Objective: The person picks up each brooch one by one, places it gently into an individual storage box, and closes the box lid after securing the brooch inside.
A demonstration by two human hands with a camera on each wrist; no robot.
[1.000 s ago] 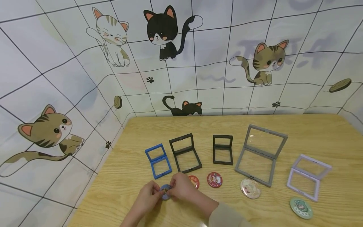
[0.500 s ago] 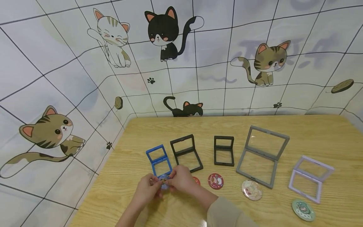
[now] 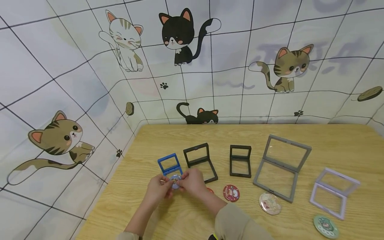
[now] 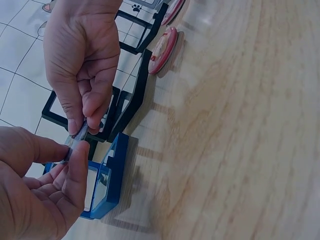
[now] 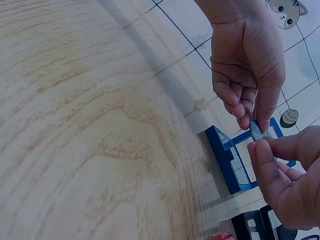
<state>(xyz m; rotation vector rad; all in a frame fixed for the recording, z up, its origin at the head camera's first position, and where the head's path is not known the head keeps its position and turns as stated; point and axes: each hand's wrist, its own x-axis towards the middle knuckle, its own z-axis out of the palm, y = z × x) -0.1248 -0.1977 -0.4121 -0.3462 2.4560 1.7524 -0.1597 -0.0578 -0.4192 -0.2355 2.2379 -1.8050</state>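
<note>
Both hands hold a round blue badge between them, above the near part of a small open blue display frame. My left hand pinches the badge's left edge between thumb and fingers. From the other side, my right hand pinches its right edge. The left wrist view shows the badge nearly edge-on and raised off the table, with the blue frame behind it. In the right wrist view the blue frame stands half folded on the tabletop. The hands hide part of the frame's lower half.
To the right stand a black frame, a smaller black frame, a grey frame and a lilac frame, all open. Before them lie a red badge, a cream badge and a green badge. Another red badge is mostly hidden.
Both hands have carried the blue badge away from the body, from the table in front of the blue frame to over its near part. The head view has shifted slightly.
</note>
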